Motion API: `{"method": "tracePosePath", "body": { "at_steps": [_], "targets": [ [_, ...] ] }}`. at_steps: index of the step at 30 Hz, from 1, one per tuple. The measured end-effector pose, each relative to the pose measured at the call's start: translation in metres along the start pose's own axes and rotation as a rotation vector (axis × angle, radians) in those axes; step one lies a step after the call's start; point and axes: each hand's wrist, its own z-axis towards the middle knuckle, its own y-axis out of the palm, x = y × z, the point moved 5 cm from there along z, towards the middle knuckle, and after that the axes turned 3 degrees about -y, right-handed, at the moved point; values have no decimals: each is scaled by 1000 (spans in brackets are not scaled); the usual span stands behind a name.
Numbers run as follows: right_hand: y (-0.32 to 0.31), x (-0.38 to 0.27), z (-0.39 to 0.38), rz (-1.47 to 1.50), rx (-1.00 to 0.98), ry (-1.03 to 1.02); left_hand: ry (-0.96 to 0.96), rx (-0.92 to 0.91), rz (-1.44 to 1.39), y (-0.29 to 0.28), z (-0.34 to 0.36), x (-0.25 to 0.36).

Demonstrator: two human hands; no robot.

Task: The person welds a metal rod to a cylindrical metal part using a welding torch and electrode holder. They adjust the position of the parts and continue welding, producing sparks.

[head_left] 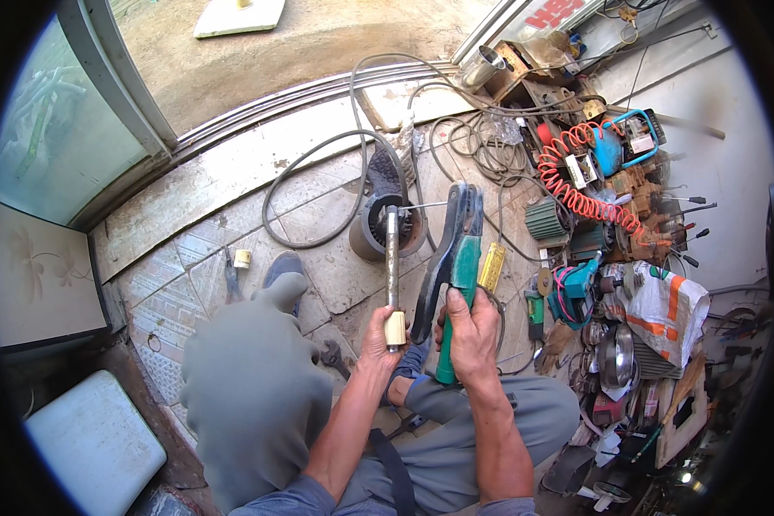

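Note:
My left hand (pixel 377 338) is closed around the lower end of a metal rod (pixel 392 258) with a cream-coloured collar (pixel 395 328) on it. The rod's far end reaches over the mouth of a dark hollow metal cylinder (pixel 369 244) standing on the floor. In my right hand (pixel 473 337) is a green and black welding electrode holder (pixel 464 262), the fingers wrapped round its green handle. A thin welding rod (pixel 423 205) sticks out leftward from its jaws, its tip close to the rod's far end; whether they touch I cannot tell.
Black cable (pixel 271 193) loops behind the cylinder. A wrench (pixel 334 358) lies by my feet. Motors (pixel 545 220), a coiled red hose (pixel 568 193), a teal power tool (pixel 579 292) and a white sack (pixel 662 314) crowd the right side. A white stool (pixel 99 443) stands at left.

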Motion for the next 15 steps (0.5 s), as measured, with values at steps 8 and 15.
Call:
{"method": "tracePosePath", "body": {
  "at_steps": [8,15],
  "targets": [
    [2,6,3,5,-13,2,23,10,15,1,-1,1],
    [3,5,4,40,-21,-7,14,-14,-11,2,-1,1]
  ]
}}
